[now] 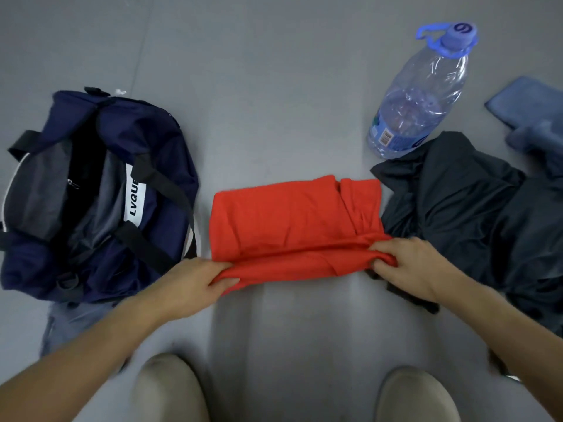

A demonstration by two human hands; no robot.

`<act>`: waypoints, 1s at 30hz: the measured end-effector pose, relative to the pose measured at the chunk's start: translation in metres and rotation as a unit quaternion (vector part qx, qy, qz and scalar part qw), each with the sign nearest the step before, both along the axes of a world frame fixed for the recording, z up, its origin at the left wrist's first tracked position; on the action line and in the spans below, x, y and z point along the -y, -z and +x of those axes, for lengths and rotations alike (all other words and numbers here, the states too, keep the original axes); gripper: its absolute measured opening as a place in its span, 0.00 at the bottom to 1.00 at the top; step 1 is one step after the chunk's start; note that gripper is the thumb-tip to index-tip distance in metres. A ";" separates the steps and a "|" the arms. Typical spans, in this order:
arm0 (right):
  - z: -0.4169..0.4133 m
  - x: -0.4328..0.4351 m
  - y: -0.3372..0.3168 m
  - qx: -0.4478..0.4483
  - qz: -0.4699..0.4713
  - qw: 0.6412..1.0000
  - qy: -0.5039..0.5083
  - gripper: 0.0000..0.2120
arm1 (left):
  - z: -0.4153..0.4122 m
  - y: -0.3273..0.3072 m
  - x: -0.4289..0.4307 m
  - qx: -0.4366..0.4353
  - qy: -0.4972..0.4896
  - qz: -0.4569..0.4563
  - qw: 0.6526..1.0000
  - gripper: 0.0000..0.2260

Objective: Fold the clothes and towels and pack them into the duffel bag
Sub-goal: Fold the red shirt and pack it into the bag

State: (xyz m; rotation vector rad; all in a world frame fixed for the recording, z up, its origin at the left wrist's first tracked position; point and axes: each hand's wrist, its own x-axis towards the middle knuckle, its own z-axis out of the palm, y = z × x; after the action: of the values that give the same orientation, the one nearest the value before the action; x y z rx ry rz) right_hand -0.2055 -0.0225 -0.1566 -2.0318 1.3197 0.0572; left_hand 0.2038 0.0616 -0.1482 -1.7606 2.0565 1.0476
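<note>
Red jersey cloth: one shirt [295, 220], soft and lightly creased. It lay flat on the grey floor [274, 71], already brought to a rough rectangle with a sleeve tucked in at the far right corner.

- **Hold:** The near edge was lifted in a loose roll. The left hand [195, 278] pinched its left corner, thumb on top. The right hand [408, 266] gripped its right corner with fingers curled into the fabric. Holding both corners probably kept the edge level for a further fold away from the person.
- **Duffel bag [91, 193]:** Navy nylon with black webbing straps and a white label. It sat just left of the shirt with the zip open and the mouth gaping upward, apparently set within reach for packing. The lining was dark grey; whether anything was inside could not be told.
- **Dark garment [475, 208]:** Thin, slightly glossy and crumpled, unfolded. It touched the shirt's right side.
- **Blue towel [530, 105]:** Napped and folded flat, at the far right.
- **Water bottle [420, 95]:** Clear ribbed plastic with a blue cap and carry loop. It stood beyond the dark garment.
</note>
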 end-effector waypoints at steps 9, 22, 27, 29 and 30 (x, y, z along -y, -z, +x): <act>0.044 0.044 0.009 -0.059 -0.200 0.976 0.058 0.20 | -0.012 0.007 0.060 0.083 -0.106 -0.266 0.955 0.15; 0.053 0.011 0.048 -0.136 -0.165 0.959 -0.185 0.35 | -0.085 0.070 -0.047 0.118 -0.081 -0.194 0.971 0.45; 0.047 -0.005 0.049 -0.146 -0.161 0.960 -0.174 0.37 | -0.075 0.076 -0.016 0.128 -0.063 -0.211 0.967 0.41; 0.052 -0.014 0.049 -0.165 -0.149 0.968 -0.114 0.37 | -0.059 0.080 0.018 0.113 -0.006 -0.239 0.964 0.39; 0.056 -0.020 0.048 -0.173 -0.143 0.971 -0.085 0.38 | -0.050 0.079 0.039 0.113 0.033 -0.253 0.960 0.38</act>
State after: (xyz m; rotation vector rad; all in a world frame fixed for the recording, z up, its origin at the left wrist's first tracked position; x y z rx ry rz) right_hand -0.1492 -0.0028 -0.2043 -2.4631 1.4225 0.3316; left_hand 0.1539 0.0223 -0.2272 -1.9009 2.3492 0.2856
